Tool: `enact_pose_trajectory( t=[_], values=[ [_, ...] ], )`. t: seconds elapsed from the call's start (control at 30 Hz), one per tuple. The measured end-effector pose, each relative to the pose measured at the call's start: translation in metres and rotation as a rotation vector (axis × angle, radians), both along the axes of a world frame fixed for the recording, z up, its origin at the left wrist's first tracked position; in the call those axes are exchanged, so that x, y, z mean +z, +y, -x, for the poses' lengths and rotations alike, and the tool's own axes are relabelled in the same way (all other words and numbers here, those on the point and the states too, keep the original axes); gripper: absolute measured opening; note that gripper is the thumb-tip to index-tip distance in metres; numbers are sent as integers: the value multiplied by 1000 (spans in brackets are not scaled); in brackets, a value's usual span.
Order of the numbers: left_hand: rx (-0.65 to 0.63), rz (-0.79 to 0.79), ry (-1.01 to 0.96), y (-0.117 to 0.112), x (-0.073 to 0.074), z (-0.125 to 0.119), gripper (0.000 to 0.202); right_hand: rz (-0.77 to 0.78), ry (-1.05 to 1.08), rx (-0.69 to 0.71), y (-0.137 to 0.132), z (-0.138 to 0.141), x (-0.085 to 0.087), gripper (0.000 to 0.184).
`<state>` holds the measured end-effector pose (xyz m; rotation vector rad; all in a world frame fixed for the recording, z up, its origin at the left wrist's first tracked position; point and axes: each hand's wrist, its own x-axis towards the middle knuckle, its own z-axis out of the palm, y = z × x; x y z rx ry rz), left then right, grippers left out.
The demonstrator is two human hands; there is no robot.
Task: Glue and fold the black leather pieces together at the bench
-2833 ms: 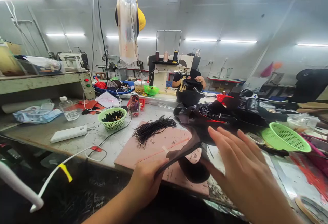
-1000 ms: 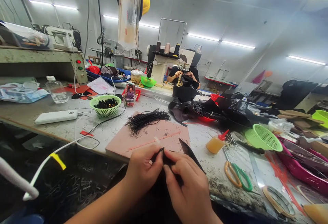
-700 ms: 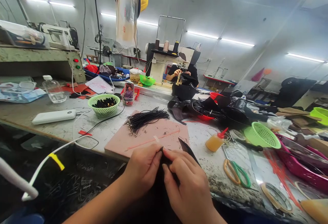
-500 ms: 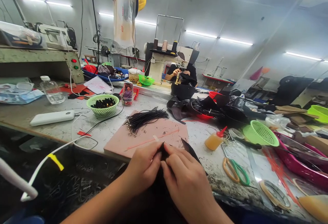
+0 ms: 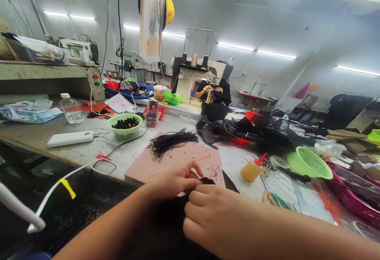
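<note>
Both hands grip a piece of black material [image 5: 208, 180], fabric or leather, at the near edge of a pink board [image 5: 139, 165]. My left hand [image 5: 179, 178] pinches its edge between thumb and fingers. Curled over the same piece, my right hand [image 5: 213, 212] has its fingertips tucked out of sight. Dark material hangs below the hands, its outline lost in shadow. On the board lies a bundle of black cords [image 5: 172, 141] with small shiny ends. A pointed black flap [image 5: 229, 181] shows beyond my right hand.
Left stand a green basket [image 5: 125, 126] of small black pieces, a white power bank [image 5: 70, 138] and a bottle [image 5: 71, 109]. Right are a glue bottle [image 5: 252, 169], scissors [image 5: 277, 199] and a green basket [image 5: 308, 163]. A co-worker [image 5: 215, 91] sits behind a sewing machine [image 5: 185, 79].
My right hand has turned, its forearm now reaching in from the right across the scissors. My left hand's fingers have lifted and arched. The view has shifted slightly.
</note>
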<state>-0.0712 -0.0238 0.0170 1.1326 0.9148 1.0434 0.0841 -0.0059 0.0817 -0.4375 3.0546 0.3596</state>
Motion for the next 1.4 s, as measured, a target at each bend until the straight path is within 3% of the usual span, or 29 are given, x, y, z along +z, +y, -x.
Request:
enact_pose_trajectory(
  t=[0.13,0.27,0.37,0.5,0.67,0.93,1.07,1.27,1.4],
  values=[
    [15,16,-155,-4,-9,3,37,92,-83,-116,7,6,14,4],
    [47,-42,-257,-13,-18,21,62,151,188,-293,30,-1,26,12],
    [162,-47,-178,-15,-19,27,49,216,272,-362,43,-8,25,15],
    [395,-76,87,-12,-5,19,43,337,181,-381,45,-13,19,7],
    [380,-190,237,-16,11,13,39,363,205,-435,44,-14,16,5],
    [287,-158,159,-19,20,10,32,450,386,-426,44,-16,-1,3],
    [331,-62,-16,-22,21,2,28,500,561,-419,41,-15,-9,10],
    [500,48,-165,-26,21,-6,14,608,737,-506,37,-11,-17,13],
    [471,70,-195,-26,22,-8,14,641,782,-551,37,-8,-23,15]
  ],
)
